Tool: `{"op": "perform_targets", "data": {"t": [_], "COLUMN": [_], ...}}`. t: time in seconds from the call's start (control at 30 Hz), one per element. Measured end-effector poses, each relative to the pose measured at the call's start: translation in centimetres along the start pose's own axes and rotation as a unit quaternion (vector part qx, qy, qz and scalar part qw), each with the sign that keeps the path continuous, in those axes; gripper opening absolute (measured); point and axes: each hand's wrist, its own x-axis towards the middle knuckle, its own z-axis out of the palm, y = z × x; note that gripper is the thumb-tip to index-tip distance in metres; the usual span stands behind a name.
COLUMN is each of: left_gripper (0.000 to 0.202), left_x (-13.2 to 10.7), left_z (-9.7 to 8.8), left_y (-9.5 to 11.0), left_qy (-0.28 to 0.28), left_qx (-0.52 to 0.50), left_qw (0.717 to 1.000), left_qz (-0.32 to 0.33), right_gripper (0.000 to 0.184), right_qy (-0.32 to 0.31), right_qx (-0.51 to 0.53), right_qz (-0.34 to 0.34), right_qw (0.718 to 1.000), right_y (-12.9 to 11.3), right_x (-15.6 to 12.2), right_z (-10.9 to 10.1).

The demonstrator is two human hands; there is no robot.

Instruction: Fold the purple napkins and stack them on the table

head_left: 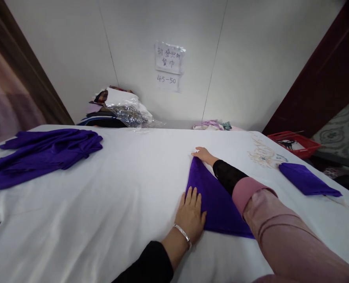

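Crumpled purple fabric [59, 151] lies unfolded | left hand [190, 214] rests flat, fingers slightly parted, gripping nothing, on triangular purple cloth [221, 208] mid white tablecloth [150, 188], seemingly part-folded | right hand [204, 154] touches its top corner, pinch unclear | folded purple bundle [307, 181] lies at right, apparently done

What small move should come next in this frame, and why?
Probably smooth the left edge of the triangular purple cloth toward its far corner: the left hand lies flat along that edge, and the right hand is at the corner, placed to steady it.
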Motion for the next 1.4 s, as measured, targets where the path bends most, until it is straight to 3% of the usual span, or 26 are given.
{"op": "perform_targets", "data": {"t": [0.3, 0.63, 0.97, 1.17, 1.3, 1.4], "left_gripper": [0.058, 0.056, 0.055, 0.054, 0.055, 0.056], "left_x": [-0.1, 0.0, 0.0, 0.1, 0.3, 0.4], "left_z": [0.2, -0.4, -0.4, -0.7, -0.9, -1.0], "left_y": [0.0, 0.1, 0.1, 0.1, 0.1, 0.0], "left_qy": [0.005, -0.007, -0.01, -0.013, -0.016, -0.016], "left_qx": [-0.008, -0.017, -0.019, -0.01, -0.003, 0.003], "left_qw": [1.0, 1.0, 1.0, 1.0, 1.0, 1.0], "left_qz": [0.003, -0.002, -0.012, -0.011, -0.014, -0.024], "right_gripper": [0.058, 0.058, 0.054, 0.044, 0.045, 0.047], "right_qy": [-0.026, -0.044, 0.01, 0.002, -0.015, -0.022], "right_qx": [0.005, -0.007, -0.075, -0.124, -0.156, -0.208], "right_qz": [-0.002, -0.025, -0.04, -0.086, -0.116, -0.201], "right_qw": [1.0, 0.999, 0.996, 0.989, 0.981, 0.957], "right_y": [-0.2, -0.3, -0.7, -0.7, 1.0, 2.8], "right_x": [0.7, 0.3, -0.9, -6.8, -13.0, -18.5], "right_z": [0.7, 0.1, -1.4, -2.7, -2.9, -2.9]}}
